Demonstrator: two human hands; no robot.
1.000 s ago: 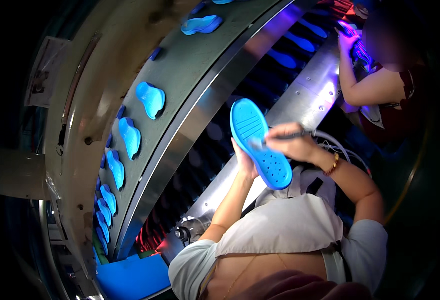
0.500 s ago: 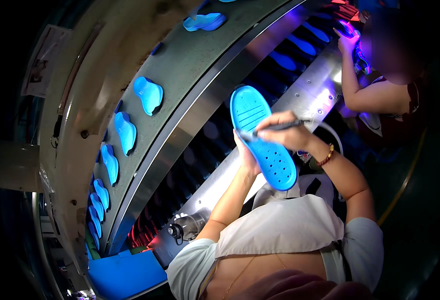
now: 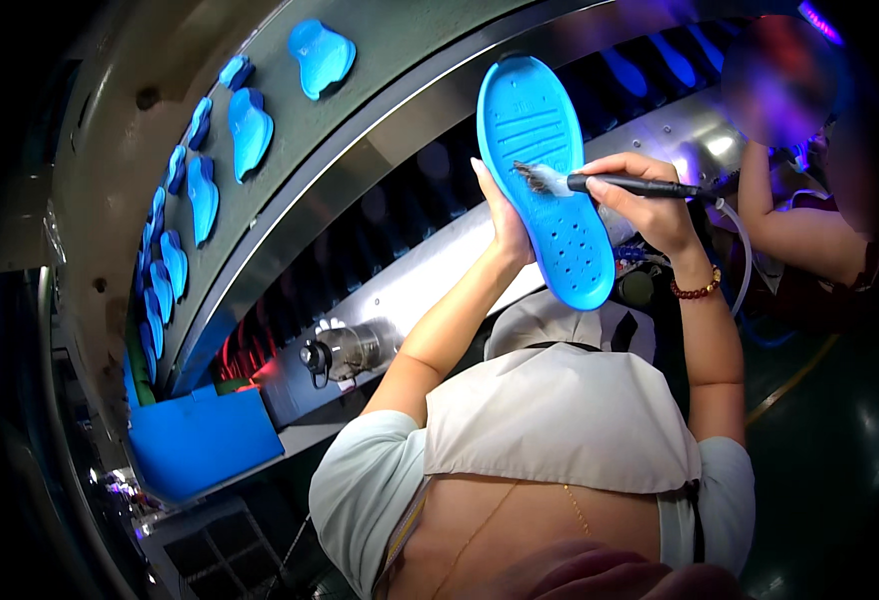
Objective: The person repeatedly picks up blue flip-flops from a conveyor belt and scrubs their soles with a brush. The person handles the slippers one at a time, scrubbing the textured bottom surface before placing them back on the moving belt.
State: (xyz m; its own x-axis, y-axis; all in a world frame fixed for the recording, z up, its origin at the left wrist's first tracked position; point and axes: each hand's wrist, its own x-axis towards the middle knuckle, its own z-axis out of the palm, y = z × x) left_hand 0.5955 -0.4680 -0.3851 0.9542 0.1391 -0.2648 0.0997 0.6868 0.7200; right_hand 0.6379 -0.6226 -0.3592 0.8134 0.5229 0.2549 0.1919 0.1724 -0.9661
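A bright blue shoe sole (image 3: 550, 215) is held up in front of me, its face with grooves and small holes toward me. My left hand (image 3: 505, 220) grips its left edge, thumb along the rim and the other fingers hidden behind. Between the fingers of my right hand (image 3: 655, 205) is a brush (image 3: 640, 187) with a black handle, a thin pale hose running from its rear end. The brush's bristles lie against the middle of the sole, just below the grooves.
A curved dark conveyor (image 3: 380, 75) bears several blue soles (image 3: 251, 132) at the left. Beside it runs a metal ledge (image 3: 410, 275) with a clear bottle (image 3: 350, 350). A blue panel (image 3: 205, 440) is at lower left. Another person's arm (image 3: 805, 225) is at the right.
The sole and both hands now appear higher and slightly to the right as the view shifted. The brush hand moved to the sole's right side, leaving the bristles visible on the sole.
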